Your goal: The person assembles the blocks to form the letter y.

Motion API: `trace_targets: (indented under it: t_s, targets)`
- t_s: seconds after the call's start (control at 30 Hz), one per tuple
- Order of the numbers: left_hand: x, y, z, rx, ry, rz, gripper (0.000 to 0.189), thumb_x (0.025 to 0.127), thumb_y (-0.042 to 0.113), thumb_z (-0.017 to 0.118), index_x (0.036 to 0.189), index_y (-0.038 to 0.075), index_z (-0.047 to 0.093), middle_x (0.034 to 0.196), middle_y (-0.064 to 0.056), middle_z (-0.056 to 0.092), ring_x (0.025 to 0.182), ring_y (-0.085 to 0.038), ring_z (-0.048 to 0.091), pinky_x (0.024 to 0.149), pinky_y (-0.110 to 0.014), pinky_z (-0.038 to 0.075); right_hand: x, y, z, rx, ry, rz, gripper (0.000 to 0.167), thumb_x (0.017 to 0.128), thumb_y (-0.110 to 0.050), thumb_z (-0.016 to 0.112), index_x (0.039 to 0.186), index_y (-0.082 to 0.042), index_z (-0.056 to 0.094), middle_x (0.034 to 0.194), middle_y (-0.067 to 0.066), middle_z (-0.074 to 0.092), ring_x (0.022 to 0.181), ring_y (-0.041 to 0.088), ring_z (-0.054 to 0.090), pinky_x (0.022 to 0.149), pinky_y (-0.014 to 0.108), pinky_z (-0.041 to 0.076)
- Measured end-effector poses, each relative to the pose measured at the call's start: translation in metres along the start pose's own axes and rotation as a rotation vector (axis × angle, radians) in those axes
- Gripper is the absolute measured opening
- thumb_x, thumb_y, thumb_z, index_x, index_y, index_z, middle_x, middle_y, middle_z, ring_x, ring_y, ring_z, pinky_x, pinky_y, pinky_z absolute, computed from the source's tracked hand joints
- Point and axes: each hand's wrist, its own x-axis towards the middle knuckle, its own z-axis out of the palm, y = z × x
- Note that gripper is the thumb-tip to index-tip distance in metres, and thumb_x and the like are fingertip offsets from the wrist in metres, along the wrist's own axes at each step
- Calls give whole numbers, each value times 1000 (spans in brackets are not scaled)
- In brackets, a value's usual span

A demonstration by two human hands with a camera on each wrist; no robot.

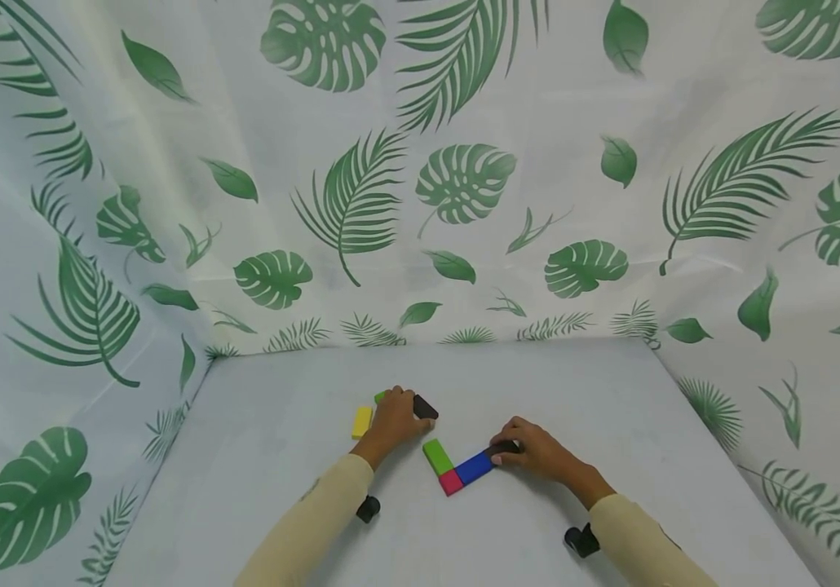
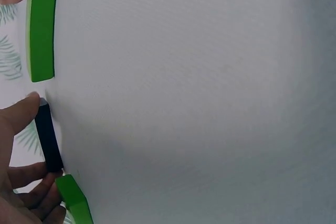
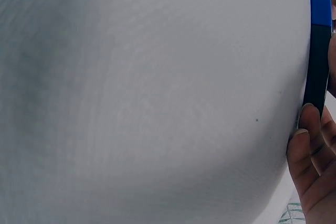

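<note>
My left hand (image 1: 394, 421) pinches a black block (image 1: 426, 407) by its ends, thumb at one and fingers at the other, as the left wrist view shows. Close behind those fingers lies a green block (image 2: 75, 200), mostly covered by the hand in the head view. My right hand (image 1: 535, 450) grips a second black block (image 3: 316, 69), set end to end with a blue block (image 1: 475, 467). That blue block meets a short red block (image 1: 451, 482), from which another green block (image 1: 438, 458) runs off at an angle, making a V shape.
A yellow block (image 1: 363, 422) lies left of my left hand. The grey-white table (image 1: 302, 383) is bordered at the back and sides by leaf-print cloth (image 1: 508, 277). Dark wrist cameras (image 1: 581, 540) hang below both forearms.
</note>
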Motion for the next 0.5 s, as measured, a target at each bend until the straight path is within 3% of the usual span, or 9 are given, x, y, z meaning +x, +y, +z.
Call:
trace_targets:
  t_s: [0.3, 0.5]
  targets:
    - [2, -3, 0, -3, 1, 1, 64, 82, 42, 82, 121, -5, 62, 109, -16, 64, 97, -25, 58, 91, -39, 51, 1, 1, 2, 5, 7, 2, 31, 89, -36, 75, 113, -17, 75, 103, -8, 59, 96, 9, 57, 85, 31, 50]
    - [0, -3, -4, -56, -11, 8, 63, 83, 36, 82, 124, -6, 59, 114, -18, 65, 101, -27, 61, 95, -41, 52, 1, 2, 3, 4, 4, 18, 31, 89, -37, 76, 113, -17, 75, 102, -8, 59, 93, 8, 55, 82, 29, 49]
